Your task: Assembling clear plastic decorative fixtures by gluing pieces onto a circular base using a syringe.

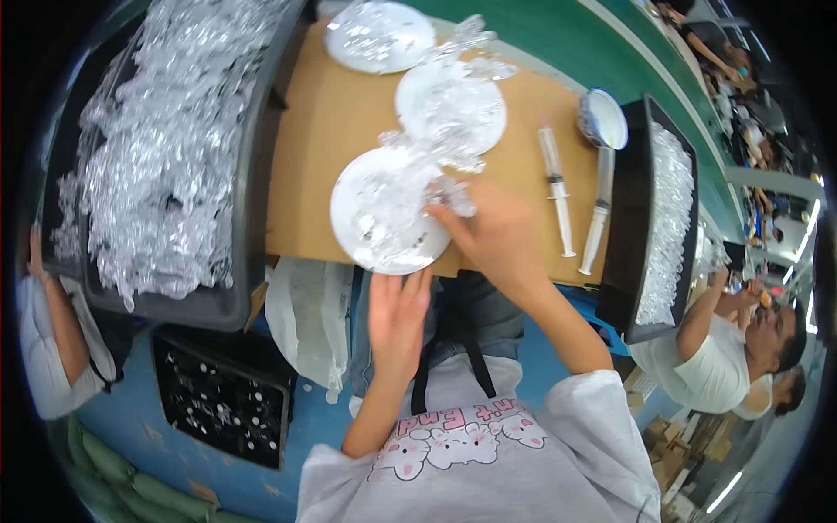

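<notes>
Over near white plate [370, 218], right hand [493, 235] grip pinching clear plastic piece [452, 195]; left hand [397, 318] open.

factory assembly line | bulk parts bins [253, 174] | green conveyor [558, 44] | neighbouring workers [724, 357]

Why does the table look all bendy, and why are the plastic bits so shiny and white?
Head view: the fisheye lens bends the brown table edges toward the dark round rim. Head view: light glares off the clear plastic pieces in the grey bin and on the near white plate, washing out detail. Head view: the right hand looks slightly blurred.
</notes>
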A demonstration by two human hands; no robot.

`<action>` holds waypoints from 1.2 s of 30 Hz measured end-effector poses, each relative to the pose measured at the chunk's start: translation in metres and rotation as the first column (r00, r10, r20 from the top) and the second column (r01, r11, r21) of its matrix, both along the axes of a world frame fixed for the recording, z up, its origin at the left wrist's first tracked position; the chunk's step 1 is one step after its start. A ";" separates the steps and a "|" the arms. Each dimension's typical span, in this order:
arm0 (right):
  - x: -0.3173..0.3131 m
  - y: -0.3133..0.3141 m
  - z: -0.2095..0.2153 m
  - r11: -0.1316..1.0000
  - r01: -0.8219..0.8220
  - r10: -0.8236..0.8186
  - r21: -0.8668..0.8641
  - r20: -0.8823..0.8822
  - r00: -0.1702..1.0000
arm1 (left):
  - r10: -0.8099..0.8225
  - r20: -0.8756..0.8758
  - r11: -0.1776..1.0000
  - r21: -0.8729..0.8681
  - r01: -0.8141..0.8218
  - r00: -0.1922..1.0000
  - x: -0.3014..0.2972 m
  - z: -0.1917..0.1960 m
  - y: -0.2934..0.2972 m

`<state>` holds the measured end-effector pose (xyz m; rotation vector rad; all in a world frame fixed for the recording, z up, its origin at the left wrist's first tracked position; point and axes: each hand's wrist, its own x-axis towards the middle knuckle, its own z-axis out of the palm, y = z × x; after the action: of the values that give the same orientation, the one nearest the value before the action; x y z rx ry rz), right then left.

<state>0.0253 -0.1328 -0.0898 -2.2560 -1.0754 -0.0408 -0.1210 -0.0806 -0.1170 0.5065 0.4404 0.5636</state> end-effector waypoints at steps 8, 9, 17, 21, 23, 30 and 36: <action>-0.022 -0.062 0.040 0.999 -0.013 0.007 -0.034 -0.161 0.987 | -0.075 -0.435 0.937 0.276 0.212 0.897 -0.020 -0.020 0.025; -0.021 -0.088 0.058 0.998 0.064 -0.058 0.030 -0.176 0.983 | -0.073 -0.452 0.933 0.284 0.221 0.889 -0.023 -0.023 0.029; 0.096 -0.295 0.048 0.838 0.362 -0.424 -0.408 -0.071 0.903 | -0.082 -0.488 0.911 0.317 0.263 0.869 -0.015 -0.040 0.028; 0.092 -0.289 0.055 0.822 0.321 -0.460 -0.470 -0.216 0.861 | -0.092 -0.495 0.879 0.367 0.305 0.864 -0.028 -0.036 0.033; 0.095 -0.290 0.051 0.849 0.282 -0.410 -0.446 -0.221 0.885 | -0.095 -0.503 0.872 0.375 0.315 0.859 -0.029 -0.036 0.033; 0.105 -0.287 0.062 0.746 0.233 -0.396 -0.623 -0.135 0.908 | -0.149 -0.490 0.824 0.419 0.382 0.859 -0.028 -0.036 0.032; 0.100 -0.291 0.059 0.868 0.176 -0.286 -0.464 -0.178 0.942 | -0.123 -0.493 0.827 0.428 0.363 0.861 -0.040 -0.037 0.037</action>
<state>0.1257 -0.4235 -0.0308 -2.7026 -0.7261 0.4118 -0.1607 -0.0436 -0.1543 1.2091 0.6544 0.2928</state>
